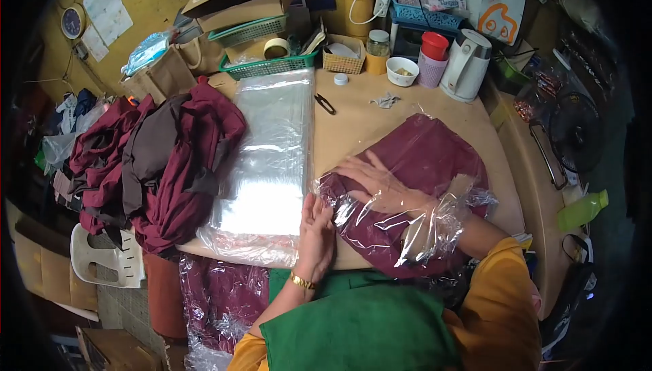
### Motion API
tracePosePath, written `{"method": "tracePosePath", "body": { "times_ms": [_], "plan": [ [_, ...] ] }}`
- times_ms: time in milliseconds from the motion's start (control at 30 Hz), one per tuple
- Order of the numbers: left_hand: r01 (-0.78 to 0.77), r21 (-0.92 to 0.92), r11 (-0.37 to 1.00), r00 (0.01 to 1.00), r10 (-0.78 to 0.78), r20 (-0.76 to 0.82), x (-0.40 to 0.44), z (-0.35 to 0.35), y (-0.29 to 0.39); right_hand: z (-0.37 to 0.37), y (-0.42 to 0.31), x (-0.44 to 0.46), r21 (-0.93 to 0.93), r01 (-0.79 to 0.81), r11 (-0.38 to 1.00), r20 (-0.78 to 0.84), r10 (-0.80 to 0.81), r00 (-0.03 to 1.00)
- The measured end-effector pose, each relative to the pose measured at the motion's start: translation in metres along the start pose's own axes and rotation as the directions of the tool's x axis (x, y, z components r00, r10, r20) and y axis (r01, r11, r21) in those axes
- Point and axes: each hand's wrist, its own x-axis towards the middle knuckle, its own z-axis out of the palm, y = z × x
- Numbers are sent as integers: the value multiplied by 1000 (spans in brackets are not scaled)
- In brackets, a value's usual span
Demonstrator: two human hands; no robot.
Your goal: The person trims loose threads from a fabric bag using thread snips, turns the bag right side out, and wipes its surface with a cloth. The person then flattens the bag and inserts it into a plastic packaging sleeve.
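A folded maroon garment (435,147) lies inside a clear plastic bag (424,238) on the table in front of me. My right hand (380,184) reaches into the bag through its mouth, and the plastic bunches around my wrist. Its fingers are spread flat on the cloth, under the film. My left hand (316,235) is at the bag's left edge, palm turned up and fingers loosely extended; I see nothing held in it. Left of that hand lies a stack of clear plastic bags (261,167).
A heap of maroon and dark garments (163,160) covers the table's left side. Small thread snips (325,104) lie behind the bag. Along the back stand green baskets (268,64), a white bowl (402,72) and a white kettle (466,65). A bagged maroon garment (224,296) hangs below the front edge.
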Motion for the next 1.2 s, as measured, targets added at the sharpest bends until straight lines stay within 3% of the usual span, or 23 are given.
{"method": "tracePosePath", "body": {
  "times_ms": [33, 100, 133, 200, 333, 400, 533, 600, 667, 733, 767, 800, 867, 900, 933, 1000, 1033, 1067, 1133, 1200],
  "plan": [
    [40, -79, 996, 996, -33, 83, 6, 2, 4, 4, -6, 6, -38, 90, 995, -92, -93, 991],
    [26, -2, 1000, 998, -26, 61, 6, 10, 6, 13, -12, 21, -19, 119, 993, -133, -120, 984],
    [19, 76, 997, 999, -23, 43, 7, 13, 6, 18, -12, 27, 30, 118, 993, -149, -112, 982],
    [22, 57, 998, 998, -25, 50, 8, 14, 6, 26, -6, 37, 186, 95, 978, -178, -61, 982],
    [-3, 61, 998, 997, -2, 80, 7, 12, 7, 30, 4, 54, 477, 36, 878, -145, 38, 989],
    [-68, 164, 984, 988, 44, 145, 5, 12, 8, 24, 5, 59, 537, 21, 843, -86, 31, 996],
    [-115, 301, 947, 973, 46, 224, -9, 19, 18, 4, -6, 63, 537, -37, 843, -25, 59, 998],
    [-165, 349, 923, 964, 77, 253, -14, 19, 19, 5, 3, 65, 198, 225, 954, -189, -188, 964],
    [-156, 376, 913, 965, 59, 255, -15, 15, 16, -5, -6, 58, 158, 163, 974, -154, -139, 978],
    [-339, 486, 806, 936, 239, 257, -16, 11, 4, -5, -9, 56, 33, 91, 995, -247, -80, 966],
    [-376, 531, 760, 926, 281, 253, -19, 9, -1, 6, -2, 58, 151, 90, 984, -337, -34, 941],
    [-377, 530, 760, 925, 280, 256, -20, 3, -5, 7, -7, 58, 149, 89, 985, -339, -34, 940],
    [-276, 554, 785, 944, 113, 310, -20, -10, -14, 8, -17, 59, 233, -157, 960, -495, 256, 830],
    [-278, 555, 784, 943, 113, 313, -24, -6, -11, 1, -25, 60, 359, -230, 905, -386, 368, 846],
    [-124, 648, 751, 959, -78, 273, -33, 5, -4, 6, -27, 61, 359, -231, 904, -389, 370, 844],
    [162, 796, 583, 890, -435, 137, -50, 24, 7, 27, -31, 60, 527, -88, 845, -451, 366, 814],
    [147, 817, 558, 851, -492, 183, -53, 24, 12, 30, -37, 60, 533, -100, 840, -397, 352, 848],
    [143, 819, 556, 847, -497, 190, -52, 19, 17, 28, -43, 51, 383, -181, 906, -308, 310, 899],
    [-138, 801, 582, 933, -195, 302, -45, 0, 27, 44, -33, 41, 419, 133, 898, -310, 4, 951],
    [-70, 799, 598, 995, -15, 98, -27, -31, 44, 38, -47, 27, 402, 63, 914, -168, 6, 986]
  ]
}}
